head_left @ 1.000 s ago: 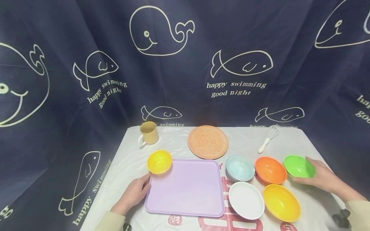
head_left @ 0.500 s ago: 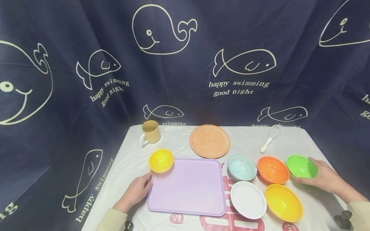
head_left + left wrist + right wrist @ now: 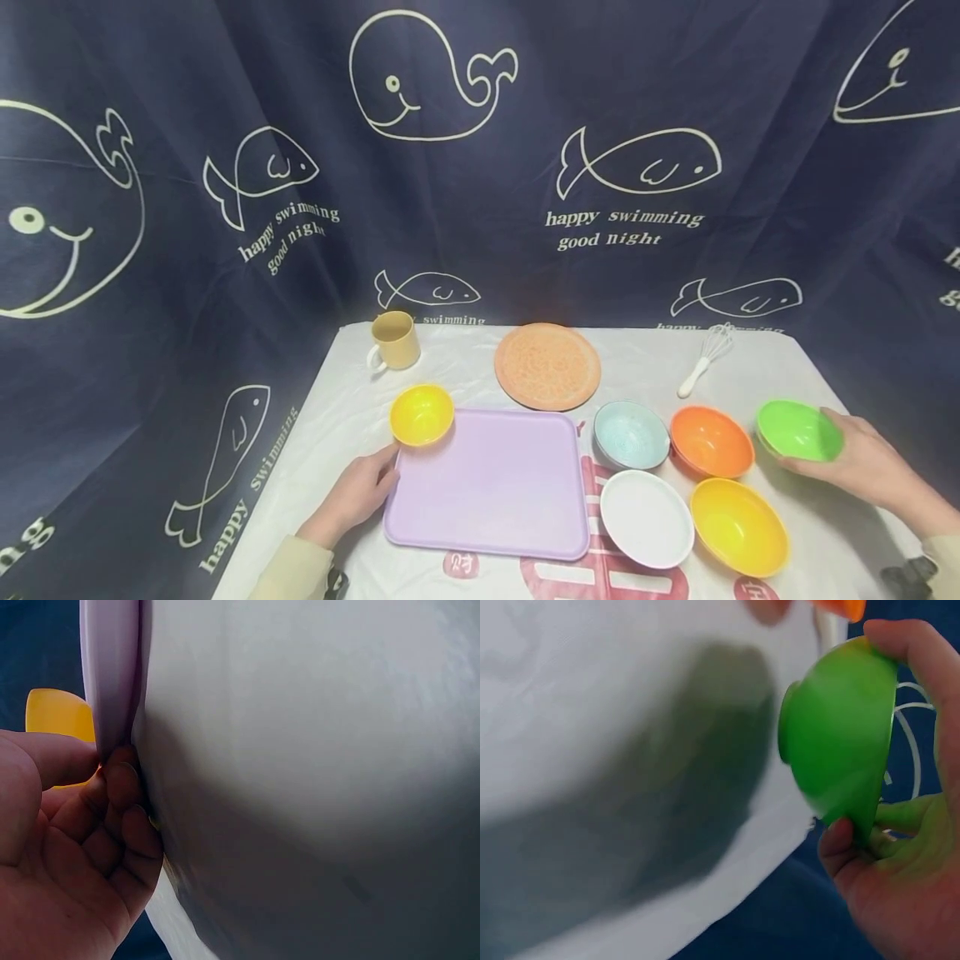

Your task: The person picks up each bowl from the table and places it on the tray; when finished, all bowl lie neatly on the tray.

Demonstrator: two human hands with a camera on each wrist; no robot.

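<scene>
My left hand (image 3: 358, 493) pinches the left edge of a lilac tray (image 3: 491, 500). In the left wrist view its thumb and curled fingers meet at the tray's rim (image 3: 116, 682). A small yellow bowl (image 3: 422, 416) sits at the tray's far left corner. On the right, my right hand (image 3: 870, 467) grips a green bowl (image 3: 799, 432) by its side, the thumb and fingers spread across the rim. The right wrist view shows the bowl's foot clear of the table, with a shadow beneath. An orange bowl (image 3: 712, 442) stands just left of it.
Beside the orange bowl are a light blue bowl (image 3: 631, 435), a white bowl (image 3: 647, 519) and a larger yellow bowl (image 3: 739, 527). Farther back lie a whisk (image 3: 705, 360), a round orange-brown mat (image 3: 547, 367) and a tan mug (image 3: 396, 341). A dark curtain (image 3: 480, 208) hangs behind.
The green bowl has moved right in my right hand, widening its gap from the orange bowl. My left hand stays at the tray; the head view has shifted slightly.
</scene>
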